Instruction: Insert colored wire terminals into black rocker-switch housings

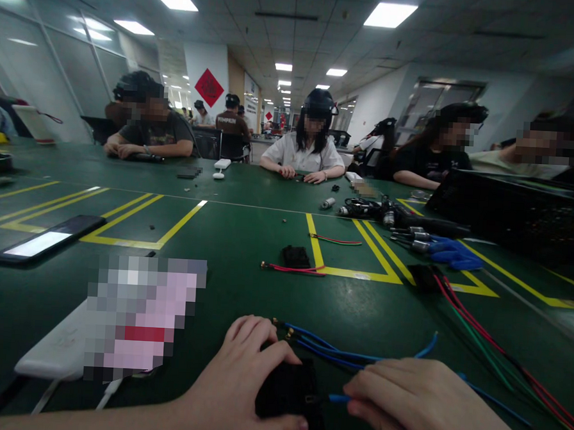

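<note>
My left hand (247, 380) is curled around a small black plastic block (290, 395) at the near edge of the green table (228, 237), thumb under it and fingers over its top. My right hand (419, 405) sits just to the right, fingers pinched on the end of a blue wire (339, 397) at the block's side. More blue wires (328, 349) with metal tips fan out behind the block.
A white power bank (56, 350) and a phone (45, 237) lie at left. A black part with red wire (295, 259), a red-green wire bundle (483, 334), blue-handled tools (439, 248) and a black case (518, 214) lie ahead and right. Several people sit across the table.
</note>
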`<state>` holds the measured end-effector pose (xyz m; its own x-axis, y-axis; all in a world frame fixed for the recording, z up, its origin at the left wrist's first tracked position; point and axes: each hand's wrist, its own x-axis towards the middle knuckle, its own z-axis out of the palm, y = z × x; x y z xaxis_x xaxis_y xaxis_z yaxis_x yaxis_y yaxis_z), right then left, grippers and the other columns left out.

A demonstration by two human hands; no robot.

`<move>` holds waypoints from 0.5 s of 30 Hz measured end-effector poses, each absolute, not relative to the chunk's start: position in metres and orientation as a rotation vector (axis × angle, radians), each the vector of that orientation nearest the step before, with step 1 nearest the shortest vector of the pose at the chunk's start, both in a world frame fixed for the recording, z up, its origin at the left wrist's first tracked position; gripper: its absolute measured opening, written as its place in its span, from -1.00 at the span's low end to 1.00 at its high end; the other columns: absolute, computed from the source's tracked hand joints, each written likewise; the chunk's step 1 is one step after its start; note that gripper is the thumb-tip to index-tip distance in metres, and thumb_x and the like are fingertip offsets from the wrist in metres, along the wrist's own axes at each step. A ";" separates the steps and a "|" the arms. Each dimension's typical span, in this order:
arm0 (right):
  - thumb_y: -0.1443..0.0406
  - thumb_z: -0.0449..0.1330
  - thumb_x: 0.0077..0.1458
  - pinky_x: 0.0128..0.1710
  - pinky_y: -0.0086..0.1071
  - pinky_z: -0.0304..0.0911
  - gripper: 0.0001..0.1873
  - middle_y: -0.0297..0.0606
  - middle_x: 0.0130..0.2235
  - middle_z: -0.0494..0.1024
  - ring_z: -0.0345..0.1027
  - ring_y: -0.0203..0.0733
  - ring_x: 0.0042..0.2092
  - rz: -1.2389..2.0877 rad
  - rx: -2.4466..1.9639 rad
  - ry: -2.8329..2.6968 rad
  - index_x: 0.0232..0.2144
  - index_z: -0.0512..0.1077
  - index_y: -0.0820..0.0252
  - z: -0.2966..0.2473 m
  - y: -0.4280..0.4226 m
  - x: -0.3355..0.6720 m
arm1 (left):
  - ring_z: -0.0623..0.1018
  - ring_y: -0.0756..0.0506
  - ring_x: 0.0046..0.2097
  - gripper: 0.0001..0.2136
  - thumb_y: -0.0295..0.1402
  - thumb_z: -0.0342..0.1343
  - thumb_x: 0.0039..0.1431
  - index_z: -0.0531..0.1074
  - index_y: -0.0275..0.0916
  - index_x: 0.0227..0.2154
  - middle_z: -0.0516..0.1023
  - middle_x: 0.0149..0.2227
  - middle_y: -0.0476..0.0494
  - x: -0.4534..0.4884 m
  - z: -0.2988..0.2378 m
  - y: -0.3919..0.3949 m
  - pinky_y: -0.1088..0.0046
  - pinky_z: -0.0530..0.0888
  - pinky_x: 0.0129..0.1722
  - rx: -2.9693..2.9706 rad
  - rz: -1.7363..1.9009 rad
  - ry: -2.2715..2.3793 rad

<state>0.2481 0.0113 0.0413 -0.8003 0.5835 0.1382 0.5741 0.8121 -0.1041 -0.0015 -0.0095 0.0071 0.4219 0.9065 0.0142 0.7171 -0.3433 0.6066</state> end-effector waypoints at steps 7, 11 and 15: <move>0.50 0.14 0.17 -0.38 -0.42 0.30 -0.79 -0.46 -0.35 0.58 0.50 -0.27 -0.37 0.079 -0.903 -2.822 -0.29 0.42 0.07 0.039 0.010 0.247 | 0.33 -0.34 0.04 -0.58 -0.29 0.43 -0.11 0.48 -0.11 -0.15 0.37 -0.10 -0.12 0.001 0.009 -0.009 -0.04 0.28 0.07 2.136 0.468 1.379; 0.49 0.13 0.18 -0.41 -0.42 0.29 -0.80 -0.46 -0.35 0.58 0.49 -0.27 -0.38 0.078 -0.898 -2.827 -0.29 0.42 0.07 0.038 0.011 0.248 | 0.32 -0.34 0.04 -0.59 -0.28 0.43 -0.11 0.47 -0.11 -0.15 0.37 -0.10 -0.11 0.000 0.007 -0.009 -0.05 0.28 0.08 2.139 0.474 1.380; 0.51 0.15 0.15 -0.43 -0.45 0.29 -0.79 -0.47 -0.38 0.57 0.49 -0.29 -0.39 0.093 -0.918 -2.851 -0.33 0.41 0.08 0.040 0.012 0.248 | 0.33 -0.33 0.04 -0.60 -0.27 0.42 -0.10 0.47 -0.08 -0.16 0.37 -0.11 -0.09 -0.002 0.006 -0.009 -0.05 0.28 0.08 2.157 0.495 1.360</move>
<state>0.2478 0.0117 0.0401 -0.8028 0.5844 0.1182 0.5755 0.8113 -0.1028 -0.0019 -0.0090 0.0061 0.4238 0.9055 0.0227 0.7081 -0.3469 0.6150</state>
